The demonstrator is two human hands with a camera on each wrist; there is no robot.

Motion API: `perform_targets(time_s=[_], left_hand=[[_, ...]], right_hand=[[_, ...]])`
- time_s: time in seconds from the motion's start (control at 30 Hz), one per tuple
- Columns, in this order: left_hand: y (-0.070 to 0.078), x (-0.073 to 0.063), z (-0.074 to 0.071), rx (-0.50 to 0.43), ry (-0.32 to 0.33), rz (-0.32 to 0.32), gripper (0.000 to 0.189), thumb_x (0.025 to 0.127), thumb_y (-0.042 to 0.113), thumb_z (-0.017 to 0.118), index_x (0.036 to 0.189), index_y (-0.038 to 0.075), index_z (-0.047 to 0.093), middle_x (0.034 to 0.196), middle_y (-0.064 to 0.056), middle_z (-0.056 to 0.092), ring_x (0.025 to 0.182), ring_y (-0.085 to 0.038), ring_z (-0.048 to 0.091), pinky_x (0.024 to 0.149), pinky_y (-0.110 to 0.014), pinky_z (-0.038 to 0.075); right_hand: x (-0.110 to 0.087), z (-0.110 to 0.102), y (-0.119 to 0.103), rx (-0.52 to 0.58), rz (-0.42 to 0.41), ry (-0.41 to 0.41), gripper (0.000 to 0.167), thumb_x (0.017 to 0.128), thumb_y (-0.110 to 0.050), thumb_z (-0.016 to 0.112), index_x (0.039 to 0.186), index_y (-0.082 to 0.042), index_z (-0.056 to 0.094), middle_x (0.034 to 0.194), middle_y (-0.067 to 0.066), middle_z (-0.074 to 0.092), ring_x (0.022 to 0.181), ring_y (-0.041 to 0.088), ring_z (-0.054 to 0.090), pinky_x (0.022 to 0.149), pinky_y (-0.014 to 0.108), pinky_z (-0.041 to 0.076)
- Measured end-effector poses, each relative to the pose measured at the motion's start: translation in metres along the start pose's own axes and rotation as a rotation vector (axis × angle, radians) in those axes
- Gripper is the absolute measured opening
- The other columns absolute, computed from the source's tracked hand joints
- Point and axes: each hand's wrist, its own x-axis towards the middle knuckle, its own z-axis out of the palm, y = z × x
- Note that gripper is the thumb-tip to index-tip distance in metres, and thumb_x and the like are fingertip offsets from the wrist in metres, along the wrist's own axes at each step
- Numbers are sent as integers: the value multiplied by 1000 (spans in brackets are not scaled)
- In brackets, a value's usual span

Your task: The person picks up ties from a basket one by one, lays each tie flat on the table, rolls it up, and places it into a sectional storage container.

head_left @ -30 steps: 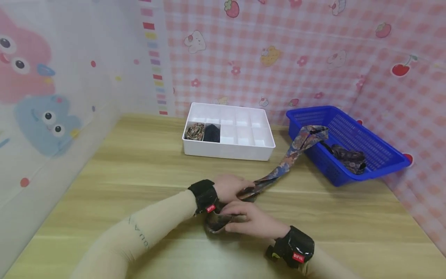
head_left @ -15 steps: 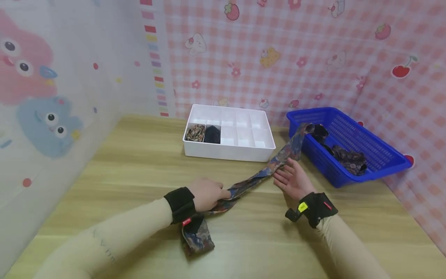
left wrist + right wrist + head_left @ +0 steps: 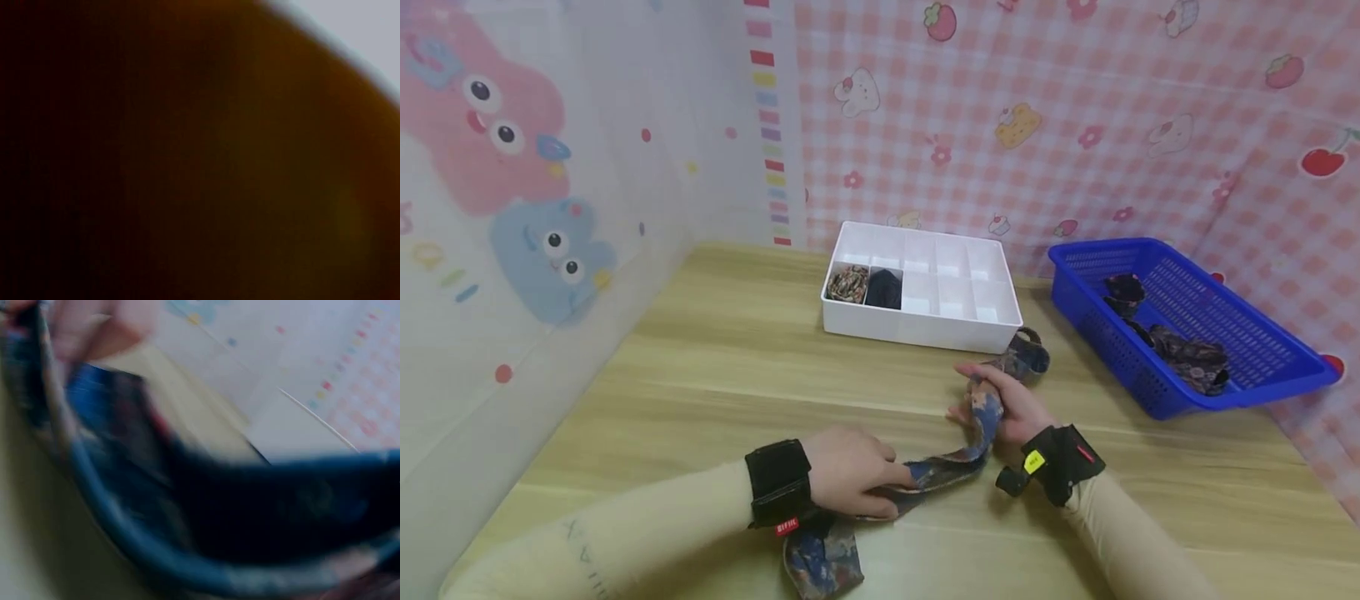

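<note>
A long blue, brown and rust patterned cloth strip [image 3: 951, 468] stretches between my hands over the wooden table. Near its folded lower-left part [image 3: 824, 560], my left hand [image 3: 850, 471] pinches it. My right hand [image 3: 1011, 408] grips it farther along, below the white box, where the strip hangs over the fingers. Its far end loops beyond the right hand, near the box's corner. In the right wrist view the strip [image 3: 144, 531] bows close to the camera, with the left hand's blurred fingers [image 3: 106, 328] at upper left. The left wrist view is too dark to read.
A white divided box [image 3: 921, 327] stands at the back; two front-left compartments hold a rolled brown patterned cloth [image 3: 847, 284] and a dark rolled cloth [image 3: 884, 289]. The blue basket [image 3: 1090, 354] at right contains more dark patterned cloths [image 3: 1191, 360]. Printed curtains border the table.
My right hand has gone from beside the left hand out to the right and now grips the strip. The strip's far end has come off the basket rim onto the table.
</note>
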Motion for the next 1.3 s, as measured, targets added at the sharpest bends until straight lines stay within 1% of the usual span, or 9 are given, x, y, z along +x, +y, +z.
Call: perform_targets(time_s=[0.17, 0.3, 0.43, 0.53, 0.8, 1.0, 1.07, 1.23, 1.3], left_hand=[[-15, 10, -14, -140, 178, -47, 29, 97, 36, 55, 118, 21, 67, 96, 7, 62, 80, -4, 55, 69, -21, 46], [-34, 30, -26, -19, 379, -110, 61, 84, 7, 66, 140, 26, 52, 124, -5, 57, 107, -18, 55, 86, -31, 48], [-45, 51, -27, 124, 333, -101, 79, 86, 7, 67, 149, 41, 33, 149, -8, 34, 135, -27, 33, 105, -43, 37], [-50, 59, -20, 60, 281, -74, 61, 93, 16, 62, 143, 45, 42, 155, -3, 25, 142, -26, 20, 110, -46, 28], [-56, 46, -26, -664, 145, 62, 60, 83, 14, 73, 137, 21, 48, 150, -8, 32, 137, -23, 28, 109, -47, 28], [-61, 30, -33, -1133, 135, -42, 26, 79, -1, 57, 105, 3, 53, 98, -2, 58, 87, -15, 55, 73, -30, 46], [-66, 22, -33, -1039, 246, -138, 14, 82, -2, 49, 94, 1, 55, 79, -1, 56, 67, -14, 53, 59, -26, 42], [-90, -1, -38, -177, 401, -489, 10, 91, 5, 55, 83, 11, 57, 65, 0, 54, 55, -17, 52, 49, -30, 44], [-109, -17, -40, 8, 388, -621, 8, 91, 7, 58, 84, 11, 57, 68, -2, 58, 58, -20, 55, 51, -36, 47]], right_hand=[[-15, 22, 27, -296, -54, -60, 24, 103, -17, 45, 93, -10, 66, 88, -1, 60, 79, 11, 58, 87, 34, 52], [-21, 40, 43, -654, -121, -222, 23, 101, -14, 50, 93, 0, 66, 86, 3, 65, 77, 13, 61, 79, 29, 51], [-18, 56, 55, -858, -138, -434, 32, 100, -13, 52, 98, 18, 59, 83, 5, 67, 72, 15, 64, 74, 31, 53], [-14, 64, 58, -837, -117, -546, 34, 100, -12, 51, 99, 22, 56, 82, 6, 68, 70, 16, 65, 71, 33, 55], [-9, 64, 49, -705, -74, -727, 26, 102, -16, 44, 85, -7, 62, 74, 1, 67, 64, 16, 65, 78, 40, 54], [-13, 64, 42, -637, -20, -716, 28, 101, -28, 49, 81, -9, 56, 69, -3, 59, 60, 12, 63, 74, 41, 56], [-14, 58, 40, -595, 22, -680, 24, 100, -28, 52, 83, -10, 56, 67, -5, 57, 56, 9, 61, 66, 35, 56], [-16, 30, 36, -418, 122, -754, 11, 96, -21, 58, 95, -13, 51, 58, -10, 52, 51, 4, 56, 59, 26, 54], [-23, 15, 33, -351, 113, -805, 8, 97, -19, 56, 97, -13, 50, 55, -9, 47, 48, 4, 52, 60, 25, 55]])
